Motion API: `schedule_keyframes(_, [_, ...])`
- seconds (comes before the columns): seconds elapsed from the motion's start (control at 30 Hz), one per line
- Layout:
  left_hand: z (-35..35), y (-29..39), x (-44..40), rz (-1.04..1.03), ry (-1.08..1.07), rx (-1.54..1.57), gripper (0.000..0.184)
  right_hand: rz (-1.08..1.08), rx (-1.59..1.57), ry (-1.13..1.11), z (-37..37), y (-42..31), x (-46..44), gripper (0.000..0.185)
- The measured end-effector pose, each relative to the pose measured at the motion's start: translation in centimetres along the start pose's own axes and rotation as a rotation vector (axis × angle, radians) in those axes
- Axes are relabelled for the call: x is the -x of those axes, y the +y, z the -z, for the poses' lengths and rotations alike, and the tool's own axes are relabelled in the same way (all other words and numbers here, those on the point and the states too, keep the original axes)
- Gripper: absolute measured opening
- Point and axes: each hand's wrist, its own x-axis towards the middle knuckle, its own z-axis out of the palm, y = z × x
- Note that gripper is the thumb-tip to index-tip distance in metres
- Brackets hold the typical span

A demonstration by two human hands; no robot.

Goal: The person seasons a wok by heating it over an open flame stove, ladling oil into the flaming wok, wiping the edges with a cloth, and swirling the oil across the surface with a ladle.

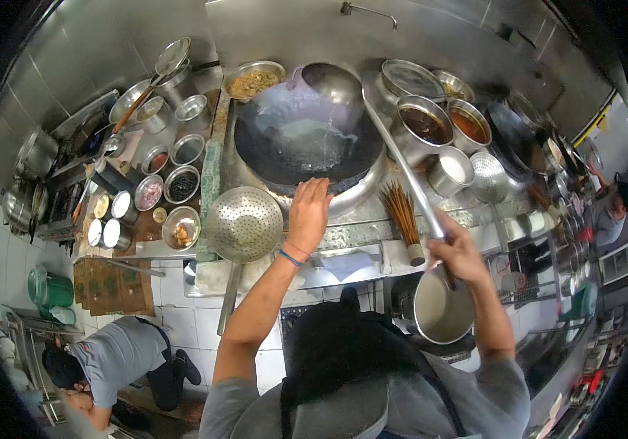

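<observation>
A big dark wok (pixel 255 150) sits on the stove with some clear liquid in its bottom. At its near rim is my left hand (pixel 309 208), fingers together and stretched forward over the edge; whether it touches the rim is hard to tell. My right hand (pixel 460 252) is wrapped round the handle end of a long metal ladle (pixel 332 83), whose bowl is over the wok's far side. A perforated strainer (pixel 244 224) lies left of my left hand. The bamboo brush (pixel 401 219) lies between the wok and my right hand.
Bowls of ingredients (pixel 181 184) stand on the left counter. Pots of dark sauce (pixel 425 126) and red-brown sauce (pixel 469 126) are right of the wok. A deep pot (pixel 443 307) is below my right hand. One person (pixel 120 355) bends at lower left; another (pixel 610 216) is far right.
</observation>
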Motion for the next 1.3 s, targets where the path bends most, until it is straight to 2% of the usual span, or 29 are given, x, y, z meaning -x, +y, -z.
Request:
schedule_keyframes(0.03, [0.2, 0.2, -0.7, 0.043, -0.065, -0.001, 0.023, -0.046, -0.022, 0.015, -0.9, 1.4, -1.2, 0.062])
schedule_keyframes(0.1, [0.6, 0.8, -2.8, 0.130, -0.194, -0.001, 0.020, 0.274, 0.437, 0.136, -1.5, 4.0, -4.3, 0.058])
schedule_keyframes(0.13, [-0.1, 0.5, -3.8, 0.114, -0.173, -0.039, 0.021, 0.441, 0.669, 0.195, -1.7, 4.6, -6.1, 0.056])
schedule_keyframes(0.23, [-3.3, -0.5, -5.3, 0.095, -0.133, -0.127, 0.030, 0.231, 0.661, 0.137, -2.6, 3.1, -11.8, 0.052])
schedule_keyframes(0.3, [-4.8, -0.9, -5.7, 0.127, -0.123, -0.157, 0.033, 0.383, 0.702, 0.257, -3.5, 2.5, -17.0, 0.049])
schedule_keyframes(0.37, [-5.3, -0.9, -5.0, 0.177, -0.151, -0.194, 0.035, 0.309, 0.754, 0.239, -4.5, -0.4, -21.0, 0.048])
schedule_keyframes(0.43, [-5.2, -0.6, -4.2, 0.251, -0.227, -0.204, 0.036, 0.560, 0.829, 0.316, -4.5, 0.4, -26.6, 0.039])
schedule_keyframes(0.5, [-5.3, -0.7, -3.9, 0.247, -0.237, -0.205, 0.039, 0.409, 0.876, 0.225, -5.3, -2.0, -28.2, 0.035])
schedule_keyframes(0.63, [-4.9, -0.5, -4.3, 0.289, -0.283, -0.195, 0.040, 0.320, 0.954, 0.196, -6.5, -3.0, -29.6, 0.027])
schedule_keyframes(0.77, [-4.8, -0.2, -4.3, 0.306, -0.266, -0.207, 0.041, 0.073, 0.887, 0.108, -7.4, -5.5, -28.1, 0.027])
schedule_keyframes(1.03, [-5.6, -0.3, -3.1, 0.235, -0.131, -0.241, 0.038, 0.003, 0.938, 0.144, -8.9, -6.8, -29.2, 0.031])
schedule_keyframes(1.17, [-6.0, -0.6, -2.3, 0.196, -0.053, -0.236, 0.035, 0.011, 1.125, 0.218, -9.6, -5.3, -30.9, 0.035])
schedule_keyframes(1.3, [-5.8, -0.6, -2.1, 0.164, 0.028, -0.222, 0.034, -0.044, 1.030, 0.228, -11.5, -7.1, -29.0, 0.037])
